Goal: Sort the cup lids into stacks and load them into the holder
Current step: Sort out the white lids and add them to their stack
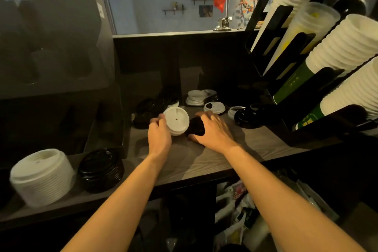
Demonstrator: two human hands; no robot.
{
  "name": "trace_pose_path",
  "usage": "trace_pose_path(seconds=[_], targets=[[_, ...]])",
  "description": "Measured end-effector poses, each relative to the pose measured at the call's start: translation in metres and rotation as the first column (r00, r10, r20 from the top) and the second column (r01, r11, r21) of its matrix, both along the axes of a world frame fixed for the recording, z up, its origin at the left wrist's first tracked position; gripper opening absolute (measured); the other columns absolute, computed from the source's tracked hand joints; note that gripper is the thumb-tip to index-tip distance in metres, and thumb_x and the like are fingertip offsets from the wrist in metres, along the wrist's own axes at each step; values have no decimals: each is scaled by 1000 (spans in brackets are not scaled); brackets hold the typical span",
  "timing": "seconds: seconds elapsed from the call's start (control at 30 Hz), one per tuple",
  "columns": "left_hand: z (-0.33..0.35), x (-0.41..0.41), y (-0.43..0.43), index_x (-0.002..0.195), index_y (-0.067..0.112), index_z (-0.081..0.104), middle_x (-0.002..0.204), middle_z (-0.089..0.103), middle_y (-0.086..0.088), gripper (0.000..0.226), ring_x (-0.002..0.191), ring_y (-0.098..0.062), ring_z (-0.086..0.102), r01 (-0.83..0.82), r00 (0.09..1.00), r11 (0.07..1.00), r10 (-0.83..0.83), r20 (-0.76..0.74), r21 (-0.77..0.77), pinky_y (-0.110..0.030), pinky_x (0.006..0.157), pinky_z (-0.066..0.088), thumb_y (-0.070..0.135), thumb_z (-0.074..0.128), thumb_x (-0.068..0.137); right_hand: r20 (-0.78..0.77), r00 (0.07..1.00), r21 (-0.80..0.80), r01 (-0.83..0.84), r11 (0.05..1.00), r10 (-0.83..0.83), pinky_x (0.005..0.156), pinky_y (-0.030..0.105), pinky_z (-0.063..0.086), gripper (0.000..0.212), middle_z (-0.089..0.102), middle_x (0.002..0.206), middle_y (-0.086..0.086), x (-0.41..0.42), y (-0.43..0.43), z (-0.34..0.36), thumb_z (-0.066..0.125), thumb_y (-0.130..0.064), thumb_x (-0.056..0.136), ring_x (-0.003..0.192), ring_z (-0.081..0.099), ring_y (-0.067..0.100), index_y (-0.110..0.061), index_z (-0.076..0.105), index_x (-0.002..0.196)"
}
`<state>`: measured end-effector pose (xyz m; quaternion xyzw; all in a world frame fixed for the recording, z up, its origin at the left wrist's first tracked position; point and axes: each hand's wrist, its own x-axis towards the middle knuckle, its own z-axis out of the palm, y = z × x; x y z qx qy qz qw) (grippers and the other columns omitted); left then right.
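My left hand (pixel 158 133) grips a short stack of white lids (pixel 177 120), tilted so the top faces me. Beside it, my right hand (pixel 212 129) curls over a black lid (pixel 196 127) on the wooden counter (pixel 204 157). Loose white lids (pixel 195 97) and black lids (pixel 248 117) lie scattered behind the hands. At the near left stand a tall white lid stack (pixel 42 176) and a black lid stack (pixel 100 170). More black lids (pixel 147 112) lie left of the hands.
A dark tray-like holder (pixel 106 135) sits at the left under a grey machine (pixel 51 47). A black rack with sleeves of white cups (pixel 343 47) rises at the right. Bags and clutter (pixel 239 210) lie below the counter edge.
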<state>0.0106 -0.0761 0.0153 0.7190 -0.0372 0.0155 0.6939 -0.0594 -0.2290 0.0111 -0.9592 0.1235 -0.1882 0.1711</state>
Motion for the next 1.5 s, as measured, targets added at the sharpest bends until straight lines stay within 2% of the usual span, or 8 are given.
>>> trace_pose_path(seconds=[0.17,0.3,0.47,0.67,0.83,1.2,1.33,1.5], targets=[[-2,-5,20,150,8,43,145,51,-10,55,132,-28,48,-120,986,969,92,-136,-215,-32,97,33,45,30,110,62,996,216,-76,973,64,105,44,43,88,37,149,-2,-16,23,1,80,-54,76,135,41,25,-35,31,146],[-5,-3,32,143,7,48,128,58,-7,63,117,-22,53,-66,990,970,35,-134,-236,-33,94,38,57,41,104,-42,986,191,-150,970,161,101,43,47,88,35,145,-4,-21,40,-4,78,-56,78,130,47,24,-38,28,147],[-9,-10,41,138,10,51,121,58,-4,44,114,-21,56,-2,999,985,-7,-52,-173,-32,87,42,33,59,101,-4,991,208,-132,969,136,116,50,31,102,25,159,-4,-20,45,-3,73,-70,74,146,26,26,-39,18,155],[-5,-19,39,127,21,57,117,65,1,41,107,-13,64,143,982,980,-123,146,-139,-25,82,51,50,60,98,198,969,233,-192,953,147,110,38,38,97,42,145,-5,-3,79,3,79,-59,76,134,40,16,-25,31,152],[1,-17,44,122,23,71,122,73,-6,53,116,-24,67,271,948,860,-317,-35,-433,-41,94,56,64,55,93,410,899,461,-350,815,155,88,5,38,78,48,124,-26,-4,76,-1,88,-40,74,113,46,-14,-42,39,135],[-4,-10,39,129,21,63,123,63,5,35,121,-16,56,92,994,972,-101,-35,-217,-35,102,45,40,58,101,462,885,523,-318,791,50,95,27,48,85,52,134,-10,1,65,-7,89,-37,73,121,50,7,-27,40,142],[-9,-14,41,133,18,59,127,56,6,32,118,-10,50,10,997,996,-4,73,-86,-26,93,40,29,58,103,480,877,544,-277,792,-23,87,15,42,86,50,138,-7,2,63,-9,88,-36,74,121,48,8,-26,39,143],[-13,-9,42,114,23,68,117,65,-6,25,112,-23,61,15,995,997,-22,97,70,-44,99,51,35,49,102,447,895,519,-247,818,-14,96,25,44,91,49,140,-3,4,62,-12,90,-34,70,125,47,10,-22,39,145]])
